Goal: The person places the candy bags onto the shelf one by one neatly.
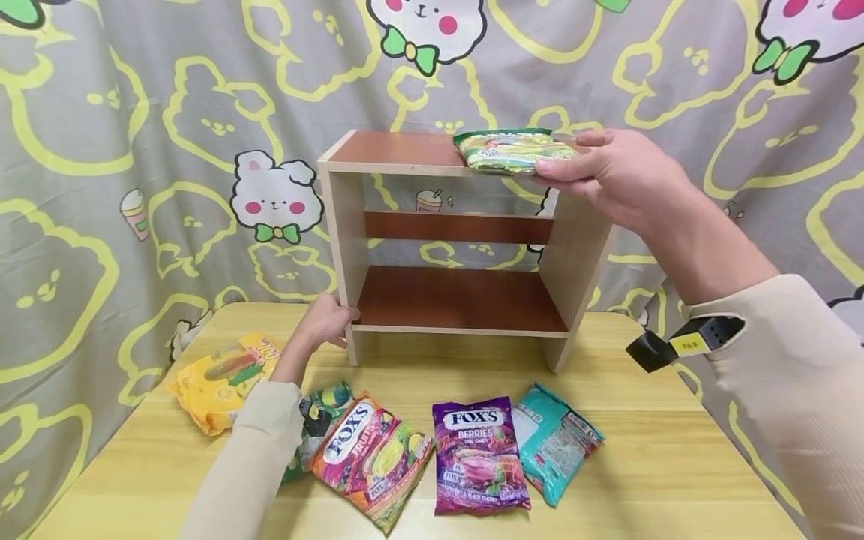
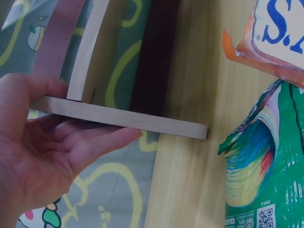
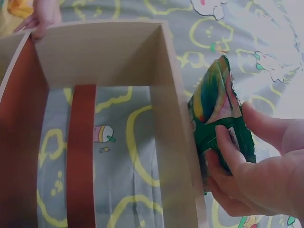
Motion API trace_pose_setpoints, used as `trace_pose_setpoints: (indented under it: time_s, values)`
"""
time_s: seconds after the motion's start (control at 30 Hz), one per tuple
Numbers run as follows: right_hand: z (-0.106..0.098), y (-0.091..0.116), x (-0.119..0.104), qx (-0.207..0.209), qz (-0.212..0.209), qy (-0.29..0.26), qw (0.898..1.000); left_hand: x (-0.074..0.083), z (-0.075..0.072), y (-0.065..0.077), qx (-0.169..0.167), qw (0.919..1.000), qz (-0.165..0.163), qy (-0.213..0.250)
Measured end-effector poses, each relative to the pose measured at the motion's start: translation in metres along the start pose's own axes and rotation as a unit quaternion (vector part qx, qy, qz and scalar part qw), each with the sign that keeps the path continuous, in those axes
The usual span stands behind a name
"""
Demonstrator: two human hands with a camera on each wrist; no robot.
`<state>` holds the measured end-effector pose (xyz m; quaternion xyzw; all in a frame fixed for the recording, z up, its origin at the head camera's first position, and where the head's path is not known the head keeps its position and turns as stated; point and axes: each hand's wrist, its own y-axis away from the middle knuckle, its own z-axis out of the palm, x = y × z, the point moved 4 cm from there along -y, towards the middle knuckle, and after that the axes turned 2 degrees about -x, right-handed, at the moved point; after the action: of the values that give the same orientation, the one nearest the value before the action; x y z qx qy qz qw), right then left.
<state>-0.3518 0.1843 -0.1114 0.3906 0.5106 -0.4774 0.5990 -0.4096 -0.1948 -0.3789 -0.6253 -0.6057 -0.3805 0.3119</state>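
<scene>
A small wooden shelf with red-brown boards and pale side panels stands upright on the table. My left hand grips its left side panel near the lower board; in the left wrist view, the panel passes between thumb and fingers. Up at the top board's right half, my right hand pinches the right end of a green-and-yellow candy bag. The bag lies nearly flat over the board; its dark green underside shows in the right wrist view, with the thumb on one side and fingers on the other.
On the table before the shelf lie an orange Fox's Fruits bag, a purple Fox's Berries bag and a teal bag. A green bag is partly under the orange one. Farther left is a yellow bag. A patterned curtain hangs behind.
</scene>
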Motion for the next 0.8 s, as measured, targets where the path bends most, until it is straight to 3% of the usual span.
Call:
trace_pose_setpoints:
  time_s: [0.07, 0.13, 0.2, 0.27, 0.37, 0.4, 0.57, 0.67, 0.8]
  values:
    - [0.002, 0.003, 0.002, 0.016, -0.023, 0.086, 0.996, 0.0, 0.001, -0.001, -0.001, 1.0, 0.001, 0.001]
    - [0.004, 0.005, 0.004, 0.045, -0.046, 0.19, 0.98, 0.0, 0.001, -0.002, -0.001, 1.0, 0.001, -0.001]
    - [0.003, 0.007, 0.005, 0.089, -0.067, 0.303, 0.947, 0.0, 0.001, -0.002, 0.0, 1.0, 0.0, -0.002]
    - [0.002, 0.008, 0.005, 0.136, -0.087, 0.393, 0.905, 0.0, 0.001, -0.002, -0.001, 1.0, 0.001, -0.003]
    - [0.002, 0.008, 0.008, 0.195, -0.122, 0.487, 0.843, 0.0, 0.001, -0.003, 0.0, 1.0, 0.002, -0.003]
    - [0.004, 0.007, 0.01, 0.207, -0.137, 0.505, 0.827, 0.0, 0.001, -0.003, 0.0, 1.0, 0.002, -0.003]
    - [0.012, 0.002, 0.018, 0.224, -0.214, 0.533, 0.787, -0.001, 0.001, -0.003, 0.001, 1.0, 0.001, -0.003]
    - [0.015, -0.003, 0.023, 0.226, -0.251, 0.533, 0.776, -0.001, 0.001, -0.002, 0.002, 1.0, 0.001, -0.006]
    - [0.015, -0.011, 0.031, 0.23, -0.285, 0.526, 0.768, 0.0, 0.001, -0.001, 0.005, 1.0, 0.001, -0.008]
